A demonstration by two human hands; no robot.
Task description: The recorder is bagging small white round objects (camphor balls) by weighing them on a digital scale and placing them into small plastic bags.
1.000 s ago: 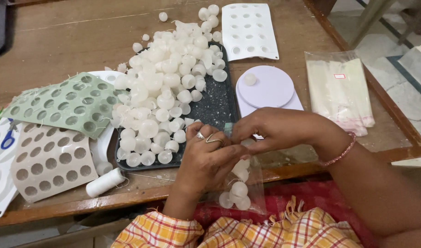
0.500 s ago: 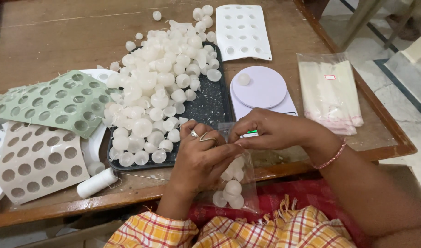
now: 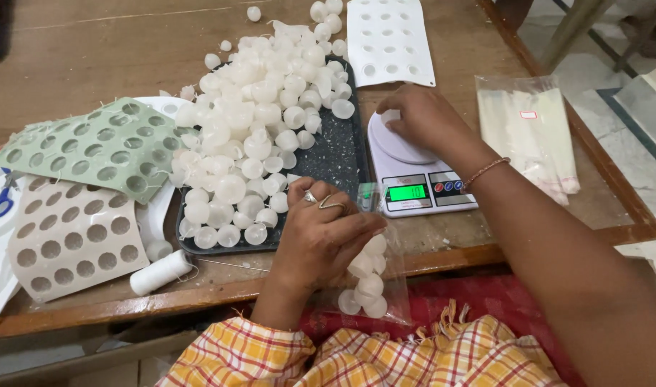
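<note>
the fingers of the left hand [image 3: 321, 233] are pinched on the top of a clear plastic bag [image 3: 374, 276], which hangs off the near edge of the worktop [image 3: 92, 50] over a red cloth [image 3: 478, 301]. the bag holds a few white balls [image 3: 367, 287], stacked from just under the fingers down to its bottom. two rings show on this hand.

the right hand [image 3: 425, 118] lies on the round white plate of a small kitchen scale [image 3: 417, 168], fingers curled down over something white at the plate's far edge; whether they grip it or only touch it cannot be told. a thin bracelet sits on that wrist. the scale's green screen is lit, just right of the left hand.

left of the scale, a dark tray [image 3: 335, 154] carries a heap of white balls [image 3: 249, 122], some spilled past it. further left lie a green mould sheet [image 3: 92, 147] full of round holes and a beige one [image 3: 66, 240] under it, with a white spool of thread [image 3: 160, 272] near the front edge. a white mould sheet [image 3: 389, 39] lies beyond the scale, and a packet of clear bags [image 3: 532, 136] to its right.
</note>
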